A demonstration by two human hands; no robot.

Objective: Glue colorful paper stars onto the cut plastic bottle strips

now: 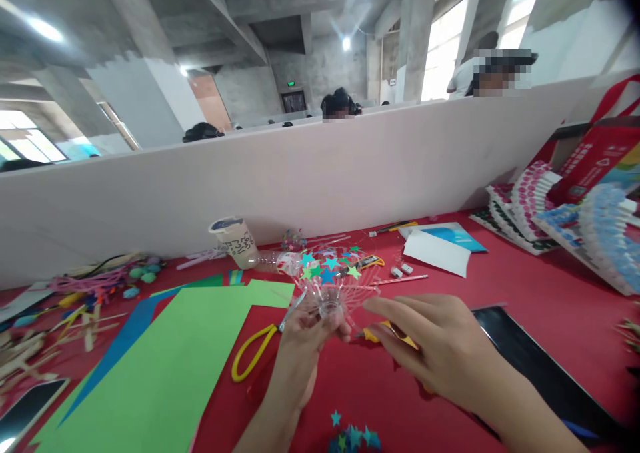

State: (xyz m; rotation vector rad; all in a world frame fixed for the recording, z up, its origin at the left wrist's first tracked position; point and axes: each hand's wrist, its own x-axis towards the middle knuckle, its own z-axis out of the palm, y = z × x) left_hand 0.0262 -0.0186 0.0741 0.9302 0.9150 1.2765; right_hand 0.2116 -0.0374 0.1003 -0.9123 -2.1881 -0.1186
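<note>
My left hand (313,333) grips the neck of a cut clear plastic bottle (330,303). The bottle's thin strips fan out, and blue and green paper stars (327,276) sit on or over them. To the right of the strips hovers my right hand (425,336), thumb and fingers apart, with nothing visible in it. Partly hidden behind its fingers is a yellow-handled tool (387,333). Yellow-handled scissors (260,353) lie beside my left wrist. A pile of loose stars (354,438) rests at the near edge of view.
Green sheets (175,346) cover the left, near craft sticks (30,356) and pipe cleaners (93,279). A paper cup (234,243) stands before the white partition (300,179). A black tablet-like panel (540,366) lies right, with folded paper crafts (535,203) beyond. People sit past the partition.
</note>
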